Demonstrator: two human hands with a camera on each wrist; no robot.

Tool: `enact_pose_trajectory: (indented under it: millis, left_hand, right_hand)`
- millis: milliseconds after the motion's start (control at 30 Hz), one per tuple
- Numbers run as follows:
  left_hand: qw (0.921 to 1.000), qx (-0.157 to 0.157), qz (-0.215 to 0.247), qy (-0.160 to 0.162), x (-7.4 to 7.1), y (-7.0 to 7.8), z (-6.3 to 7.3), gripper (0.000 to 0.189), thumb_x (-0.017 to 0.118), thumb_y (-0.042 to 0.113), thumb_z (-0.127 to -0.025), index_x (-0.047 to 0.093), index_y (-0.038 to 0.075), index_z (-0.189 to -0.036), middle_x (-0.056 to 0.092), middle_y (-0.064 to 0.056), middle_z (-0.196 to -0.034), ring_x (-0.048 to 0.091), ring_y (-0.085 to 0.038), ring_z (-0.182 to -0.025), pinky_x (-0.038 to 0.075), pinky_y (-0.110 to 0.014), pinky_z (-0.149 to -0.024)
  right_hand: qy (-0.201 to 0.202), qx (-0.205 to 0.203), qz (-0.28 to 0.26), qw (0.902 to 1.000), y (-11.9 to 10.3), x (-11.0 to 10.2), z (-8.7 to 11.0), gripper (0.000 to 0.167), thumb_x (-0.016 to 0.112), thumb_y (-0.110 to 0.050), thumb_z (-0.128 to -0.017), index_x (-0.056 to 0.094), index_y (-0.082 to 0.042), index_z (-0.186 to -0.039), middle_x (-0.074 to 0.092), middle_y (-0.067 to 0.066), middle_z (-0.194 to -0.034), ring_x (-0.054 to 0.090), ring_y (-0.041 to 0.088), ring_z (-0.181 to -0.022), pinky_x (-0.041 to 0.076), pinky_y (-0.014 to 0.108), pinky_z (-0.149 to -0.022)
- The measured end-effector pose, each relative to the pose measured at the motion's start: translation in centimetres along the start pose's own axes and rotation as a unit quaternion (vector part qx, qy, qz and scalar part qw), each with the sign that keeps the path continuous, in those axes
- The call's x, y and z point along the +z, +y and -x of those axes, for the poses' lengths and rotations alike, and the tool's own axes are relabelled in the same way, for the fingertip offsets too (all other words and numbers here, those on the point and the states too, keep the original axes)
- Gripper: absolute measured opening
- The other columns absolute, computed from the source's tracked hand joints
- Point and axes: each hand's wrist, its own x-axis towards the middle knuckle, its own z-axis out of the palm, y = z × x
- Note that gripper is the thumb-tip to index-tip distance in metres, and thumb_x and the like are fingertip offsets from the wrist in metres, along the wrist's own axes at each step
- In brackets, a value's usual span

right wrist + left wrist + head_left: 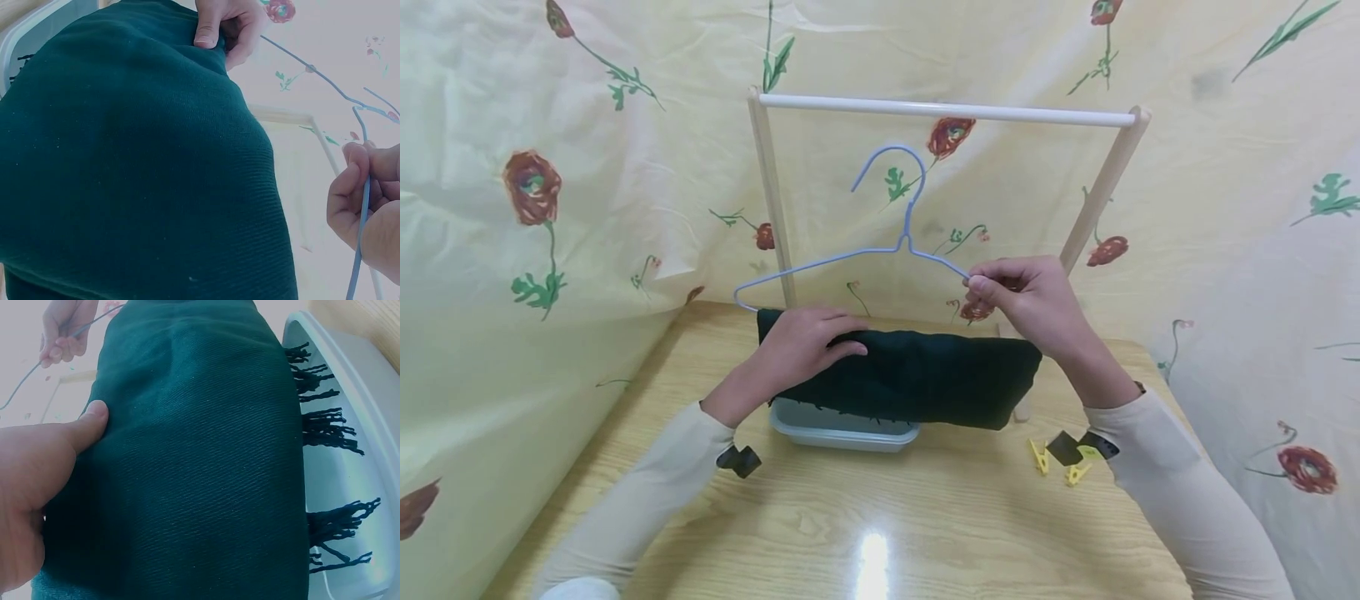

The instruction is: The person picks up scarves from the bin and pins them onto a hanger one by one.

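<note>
While the right hand [1026,300] pinches a thin blue wire hanger [910,207] at one shoulder, the left hand [811,346] grips a dark green fringed cloth [928,379]. The cloth hangs partly over a pale plastic tub [850,442].

Right hand [1028,300] raised in pinch; left hand [808,346] lower, gripping (both forearms [651,483] angled inward).

Yellow clips [1041,460], a pale tub [842,439] and a rack [947,109] stand on a wood-grain table [790,525] before flowered cloth [647,158].
</note>
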Motion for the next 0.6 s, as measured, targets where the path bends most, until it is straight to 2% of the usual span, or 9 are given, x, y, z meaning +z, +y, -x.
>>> enact_pose_trajectory:
  millis: [233, 367, 600]
  left_hand:
    - [0.9999, 0.003, 0.003, 0.01, 0.6, 0.1, -0.2, 0.026, 0.08, 0.028, -0.089, 0.079, 0.01, -0.108, 0.078, -0.003, -0.099, 0.074, -0.019, -0.088, 0.059, -0.033, -0.078]
    - [0.9999, -0.009, 0.007, -0.001, 1.0, 0.1, -0.4, 0.027, 0.079, 0.029, -0.09, 0.079, 0.011, -0.11, 0.078, -0.003, -0.099, 0.073, -0.019, -0.089, 0.059, -0.034, -0.078]
    - [0.9996, -0.023, 0.001, -0.017, 1.3, 0.2, -0.4, 0.03, 0.078, 0.032, -0.091, 0.078, 0.011, -0.112, 0.078, -0.003, -0.103, 0.073, -0.02, -0.093, 0.059, -0.037, -0.082]
  right_hand:
    - [0.001, 0.007, 0.014, 0.9999, 0.0, 0.0, 0.0, 0.016, 0.065, 0.001, -0.098, 0.074, 0.011, -0.106, 0.074, -0.003, -0.08, 0.071, 0.009, -0.068, 0.059, 0.021, -0.068]
    - [-0.002, 0.009, -0.001, 1.0, 0.2, 0.1, 0.0, 0.015, 0.065, 0.002, -0.097, 0.073, 0.012, -0.106, 0.074, -0.003, -0.08, 0.072, 0.009, -0.068, 0.06, 0.022, -0.067]
    - [-0.008, 0.015, -0.017, 0.9997, 0.6, 0.3, 0.0, 0.015, 0.065, 0.001, -0.097, 0.073, 0.013, -0.104, 0.075, 0.008, -0.081, 0.073, 0.011, -0.068, 0.06, 0.024, -0.067]
